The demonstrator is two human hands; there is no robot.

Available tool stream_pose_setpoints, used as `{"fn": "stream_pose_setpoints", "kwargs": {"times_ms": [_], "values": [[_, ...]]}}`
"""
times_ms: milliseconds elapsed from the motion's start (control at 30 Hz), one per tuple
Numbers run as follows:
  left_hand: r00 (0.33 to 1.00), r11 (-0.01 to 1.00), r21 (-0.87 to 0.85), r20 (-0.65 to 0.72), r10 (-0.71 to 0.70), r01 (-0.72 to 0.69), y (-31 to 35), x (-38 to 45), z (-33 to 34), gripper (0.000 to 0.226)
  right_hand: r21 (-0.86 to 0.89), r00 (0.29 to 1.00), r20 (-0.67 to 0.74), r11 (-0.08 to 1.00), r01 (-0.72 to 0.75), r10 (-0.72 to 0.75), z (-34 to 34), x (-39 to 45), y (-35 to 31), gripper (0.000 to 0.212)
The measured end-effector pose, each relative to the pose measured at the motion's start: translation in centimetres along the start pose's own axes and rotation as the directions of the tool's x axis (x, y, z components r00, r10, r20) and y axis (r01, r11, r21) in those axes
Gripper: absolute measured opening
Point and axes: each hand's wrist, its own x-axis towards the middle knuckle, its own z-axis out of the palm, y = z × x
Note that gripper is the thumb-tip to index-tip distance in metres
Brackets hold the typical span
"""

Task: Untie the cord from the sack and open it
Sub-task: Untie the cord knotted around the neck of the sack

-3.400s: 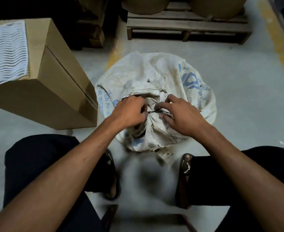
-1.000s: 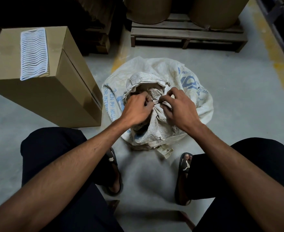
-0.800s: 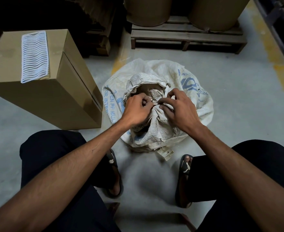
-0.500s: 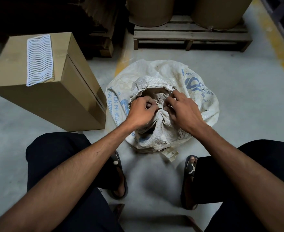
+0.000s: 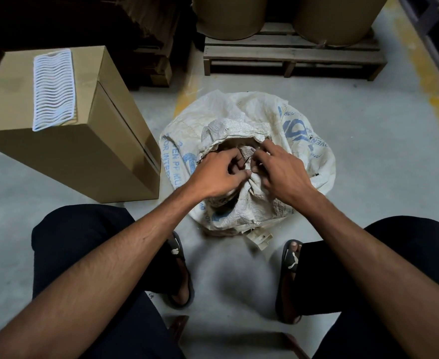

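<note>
A white woven sack (image 5: 260, 115) with blue print lies on the grey floor in front of me, its neck bunched together. A thin dark cord (image 5: 247, 160) is wound around that neck, only a short bit of it showing between my fingers. My left hand (image 5: 218, 174) pinches the cord and the gathered cloth from the left. My right hand (image 5: 280, 172) pinches the cord from the right, fingertips almost touching the left hand's. The knot itself is hidden by my fingers.
A tall cardboard box (image 5: 89, 151) with a white corrugated strip (image 5: 52, 89) on top lies to the left of the sack. A wooden pallet (image 5: 291, 58) bearing two brown drums stands behind. My knees and sandalled feet flank the sack; a small pale plastic piece (image 5: 261, 238) lies at its near edge.
Both hands stay at the sack's neck, their fingers shifting on the cord. The view has drifted slightly, and the sack's folded rim shows more above the hands.
</note>
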Motion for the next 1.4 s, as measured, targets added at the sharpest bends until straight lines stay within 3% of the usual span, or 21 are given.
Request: {"fn": "stream_pose_setpoints", "kwargs": {"times_ms": [133,200,333,667,900,1067,1400], "values": [[0.995,1.0,0.008,-0.098,-0.002,0.002,0.5,-0.2,0.0,0.018,0.014,1.0,-0.009,1.0,-0.008,0.008,-0.3,0.1,0.3,0.011],[0.992,0.997,-0.052,-0.105,-0.069,0.064,0.5,0.1,-0.1,0.016,0.027,1.0,-0.016,0.999,-0.018,0.019,-0.4,0.2,0.4,0.01],[0.967,0.946,-0.216,-0.021,-0.253,0.243,0.2,0.6,-0.1,0.017,0.052,1.0,-0.011,0.998,-0.029,0.03,-0.7,0.5,0.6,0.009],[0.924,0.862,-0.335,0.177,-0.34,0.382,0.6,0.6,-1.1,0.012,0.043,1.0,0.013,0.999,0.024,-0.024,-0.9,0.6,0.3,0.011],[0.912,0.789,-0.458,0.194,-0.361,0.41,1.2,0.2,-1.5,0.014,0.16,1.0,0.007,0.987,-0.02,0.019,-0.9,0.6,0.5,0.007],[0.905,0.778,-0.464,0.171,-0.39,0.423,1.7,0.2,-1.5,0.018,0.147,1.0,0.008,0.989,0.02,-0.021,-1.0,0.3,-0.1,0.028],[0.92,0.736,-0.555,0.178,-0.351,0.388,2.0,0.6,-1.1,0.019,0.153,0.989,-0.041,0.979,-0.133,0.141,-1.2,0.3,-0.2,0.019]]}}
